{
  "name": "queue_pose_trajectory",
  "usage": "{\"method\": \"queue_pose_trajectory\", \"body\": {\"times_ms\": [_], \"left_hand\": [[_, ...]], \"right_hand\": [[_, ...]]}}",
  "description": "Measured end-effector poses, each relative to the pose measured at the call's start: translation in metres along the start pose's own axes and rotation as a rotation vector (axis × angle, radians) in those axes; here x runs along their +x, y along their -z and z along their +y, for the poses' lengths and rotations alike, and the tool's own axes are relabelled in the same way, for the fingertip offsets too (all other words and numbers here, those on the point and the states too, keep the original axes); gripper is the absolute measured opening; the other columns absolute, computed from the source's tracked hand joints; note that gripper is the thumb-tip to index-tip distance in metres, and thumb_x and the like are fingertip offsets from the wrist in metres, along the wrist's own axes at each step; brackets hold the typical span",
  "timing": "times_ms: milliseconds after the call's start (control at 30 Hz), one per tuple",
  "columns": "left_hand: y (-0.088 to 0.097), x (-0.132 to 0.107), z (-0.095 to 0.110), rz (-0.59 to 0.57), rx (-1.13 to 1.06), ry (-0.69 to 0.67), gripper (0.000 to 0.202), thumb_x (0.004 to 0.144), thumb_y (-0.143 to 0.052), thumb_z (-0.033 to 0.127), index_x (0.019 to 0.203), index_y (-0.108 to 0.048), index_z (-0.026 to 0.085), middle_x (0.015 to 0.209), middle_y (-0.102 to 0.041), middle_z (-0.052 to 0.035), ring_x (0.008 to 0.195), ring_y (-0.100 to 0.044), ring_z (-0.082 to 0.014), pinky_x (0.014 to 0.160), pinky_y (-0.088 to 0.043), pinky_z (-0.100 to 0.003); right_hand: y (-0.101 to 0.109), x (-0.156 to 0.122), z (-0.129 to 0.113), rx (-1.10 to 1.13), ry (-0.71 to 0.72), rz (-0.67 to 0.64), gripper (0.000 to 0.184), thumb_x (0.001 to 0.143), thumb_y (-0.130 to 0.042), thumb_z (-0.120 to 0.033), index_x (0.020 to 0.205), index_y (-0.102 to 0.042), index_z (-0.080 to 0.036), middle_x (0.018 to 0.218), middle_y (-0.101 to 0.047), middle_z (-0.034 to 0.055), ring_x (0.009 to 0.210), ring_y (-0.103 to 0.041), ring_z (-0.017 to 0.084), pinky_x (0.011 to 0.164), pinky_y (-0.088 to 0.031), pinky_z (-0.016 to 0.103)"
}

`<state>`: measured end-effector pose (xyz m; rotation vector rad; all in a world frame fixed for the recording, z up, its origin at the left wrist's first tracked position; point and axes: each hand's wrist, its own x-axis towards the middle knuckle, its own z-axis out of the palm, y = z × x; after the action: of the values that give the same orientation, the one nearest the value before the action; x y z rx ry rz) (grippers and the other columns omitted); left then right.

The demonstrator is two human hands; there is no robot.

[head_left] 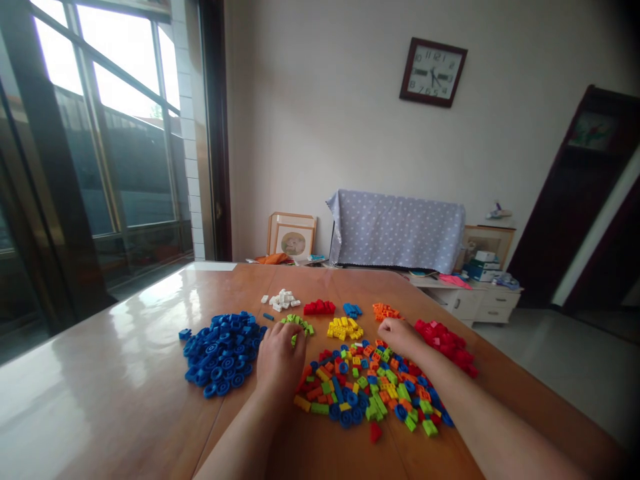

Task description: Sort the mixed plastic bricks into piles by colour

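My left hand (281, 352) is over the near left side of a small pile of lime green toy bricks (303, 325), its fingers curled downward. Some green shows beside its thumb, but the fingertips are mostly hidden. My right hand (400, 335) is closed at the near edge of a small orange brick pile (385, 311); whatever its fingers hold is hidden. Between my forearms spreads a large mixed heap of bricks (363, 383) in red, orange, yellow, green and blue. Yellow bricks (345, 328) lie in a pile between my hands.
A big pile of round blue pieces (223, 353) lies left, and red pieces (445, 343) lie right. White bricks (284, 299), a red row (319, 307) and light blue bricks (353, 310) sit farther back on the glossy wooden table (125, 373). One red piece (375, 432) lies near me.
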<state>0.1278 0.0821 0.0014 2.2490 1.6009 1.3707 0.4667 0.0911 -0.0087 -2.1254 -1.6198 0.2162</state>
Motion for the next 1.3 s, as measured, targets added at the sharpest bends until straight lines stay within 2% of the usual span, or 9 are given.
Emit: {"method": "queue_pose_trajectory", "body": {"times_ms": [167, 367, 567, 700, 800, 933, 1100, 1300], "left_hand": [[0.000, -0.001, 0.000, 0.006, 0.016, 0.004, 0.016, 0.092, -0.054, 0.031, 0.088, -0.068, 0.024, 0.095, -0.066, -0.0041, 0.088, -0.058, -0.0204, 0.076, -0.041, -0.030], [-0.003, -0.001, -0.003, -0.004, 0.037, -0.016, 0.018, 0.092, -0.054, 0.032, 0.088, -0.069, 0.024, 0.096, -0.066, -0.0049, 0.086, -0.057, -0.0202, 0.075, -0.041, -0.030], [-0.002, -0.001, -0.002, 0.011, 0.029, -0.018, 0.017, 0.092, -0.054, 0.032, 0.088, -0.068, 0.024, 0.095, -0.066, -0.0044, 0.087, -0.057, -0.0205, 0.075, -0.041, -0.029], [-0.001, -0.001, 0.000, 0.014, 0.027, -0.010, 0.016, 0.092, -0.054, 0.032, 0.087, -0.068, 0.024, 0.094, -0.066, -0.0042, 0.087, -0.057, -0.0208, 0.076, -0.041, -0.030], [-0.002, -0.001, 0.000, 0.014, 0.025, -0.006, 0.017, 0.092, -0.054, 0.032, 0.086, -0.068, 0.025, 0.093, -0.065, -0.0041, 0.088, -0.057, -0.0212, 0.077, -0.041, -0.031], [-0.002, -0.001, -0.001, 0.008, 0.024, -0.013, 0.017, 0.092, -0.054, 0.033, 0.087, -0.068, 0.025, 0.094, -0.065, -0.0043, 0.088, -0.057, -0.0211, 0.076, -0.041, -0.030], [0.000, -0.001, 0.001, 0.004, 0.022, -0.010, 0.017, 0.092, -0.054, 0.031, 0.085, -0.068, 0.024, 0.094, -0.065, -0.0045, 0.087, -0.057, -0.0205, 0.076, -0.041, -0.030], [0.001, -0.001, 0.003, 0.005, 0.020, -0.006, 0.018, 0.092, -0.054, 0.033, 0.086, -0.069, 0.025, 0.094, -0.065, -0.0046, 0.089, -0.057, -0.0214, 0.077, -0.041, -0.031]], "right_hand": [[0.002, -0.011, -0.006, -0.047, 0.014, -0.040, 0.019, 0.073, -0.071, -0.040, 0.069, -0.069, -0.022, 0.073, -0.069, 0.0011, 0.069, -0.057, 0.015, 0.057, -0.027, 0.023], [0.001, -0.016, -0.009, -0.054, 0.069, -0.053, 0.015, 0.071, -0.073, -0.037, 0.071, -0.068, -0.023, 0.077, -0.069, -0.0005, 0.068, -0.055, 0.013, 0.055, -0.026, 0.023], [-0.007, -0.015, -0.007, 0.046, 0.126, -0.011, 0.018, 0.072, -0.071, -0.038, 0.073, -0.063, -0.022, 0.068, -0.064, -0.0029, 0.064, -0.054, 0.012, 0.055, -0.029, 0.023], [-0.007, 0.000, 0.001, 0.348, -0.011, 0.168, 0.024, 0.076, -0.065, -0.044, 0.074, -0.059, -0.021, 0.065, -0.062, -0.0026, 0.061, -0.054, 0.013, 0.056, -0.036, 0.023], [0.000, 0.014, 0.012, 0.433, -0.139, 0.248, 0.026, 0.078, -0.060, -0.046, 0.081, -0.059, -0.020, 0.069, -0.066, 0.0006, 0.061, -0.056, 0.014, 0.055, -0.039, 0.023], [0.005, 0.028, 0.026, 0.483, -0.252, 0.252, 0.021, 0.078, -0.057, -0.038, 0.086, -0.060, -0.019, 0.068, -0.067, 0.0030, 0.056, -0.057, 0.014, 0.049, -0.039, 0.023], [-0.002, 0.040, 0.032, 0.515, -0.315, 0.219, 0.017, 0.071, -0.060, -0.028, 0.085, -0.063, -0.019, 0.063, -0.066, 0.0030, 0.055, -0.060, 0.015, 0.048, -0.042, 0.022], [-0.007, 0.046, 0.035, 0.473, -0.298, 0.263, 0.029, 0.076, -0.057, -0.027, 0.101, -0.063, -0.016, 0.079, -0.072, 0.0103, 0.063, -0.067, 0.018, 0.049, -0.046, 0.023]]}}
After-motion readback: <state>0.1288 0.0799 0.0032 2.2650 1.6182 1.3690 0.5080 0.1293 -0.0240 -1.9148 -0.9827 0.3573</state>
